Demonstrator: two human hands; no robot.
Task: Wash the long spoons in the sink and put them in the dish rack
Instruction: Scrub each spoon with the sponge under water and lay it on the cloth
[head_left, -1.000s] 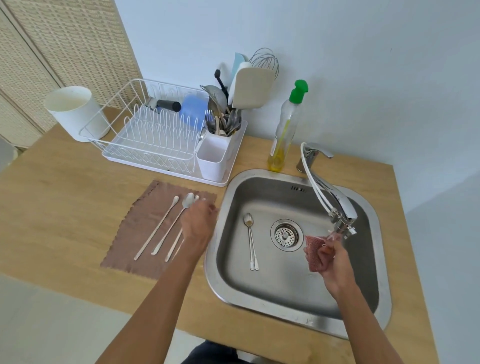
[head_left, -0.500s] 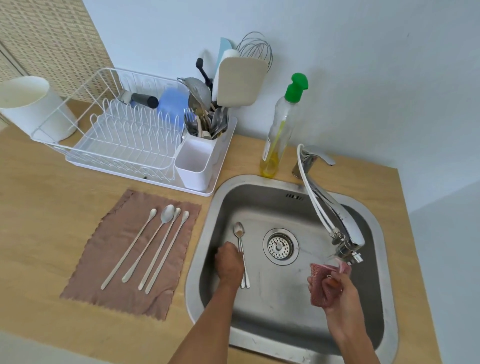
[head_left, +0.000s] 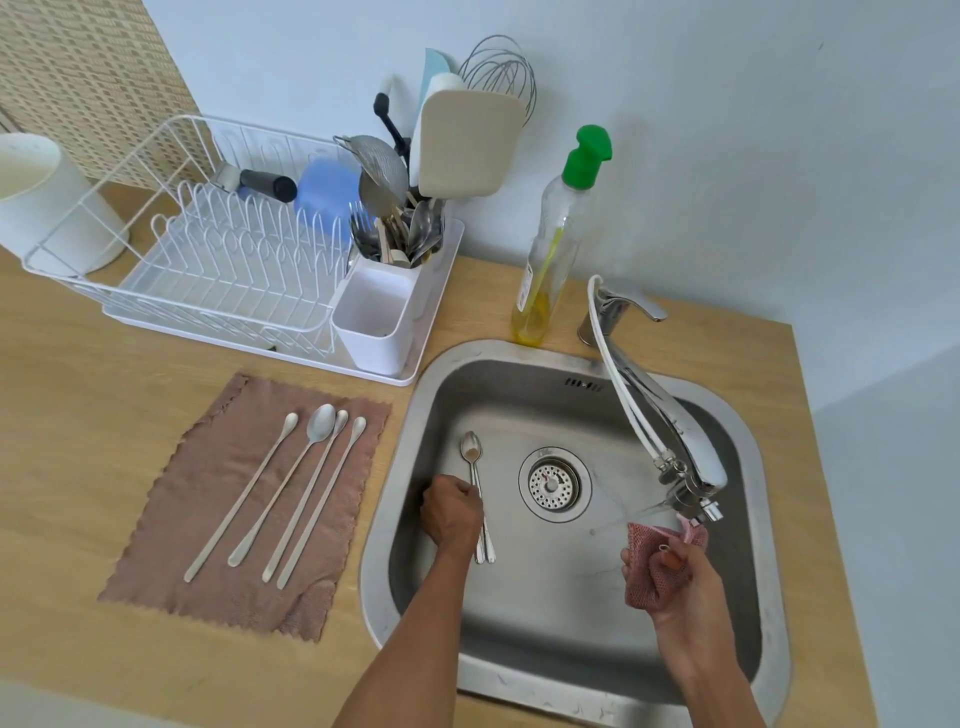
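Two long spoons lie side by side on the bottom of the steel sink, bowls pointing away from me. My left hand rests on their handles, fingers curled over them. My right hand grips a pink mesh scrubber just under the tap spout, where a thin stream of water runs. Several more long spoons lie in a row on a brown cloth left of the sink. The white dish rack stands behind the cloth.
The rack's cutlery holder has one full compartment of utensils and one bare. A soap bottle with green cap stands behind the sink beside the tap base. A white cup sits at far left. The drain strainer is mid-sink.
My left hand left the spoons on the cloth and came down into the sink onto the spoon handles. My right hand stayed under the tap with the scrubber.
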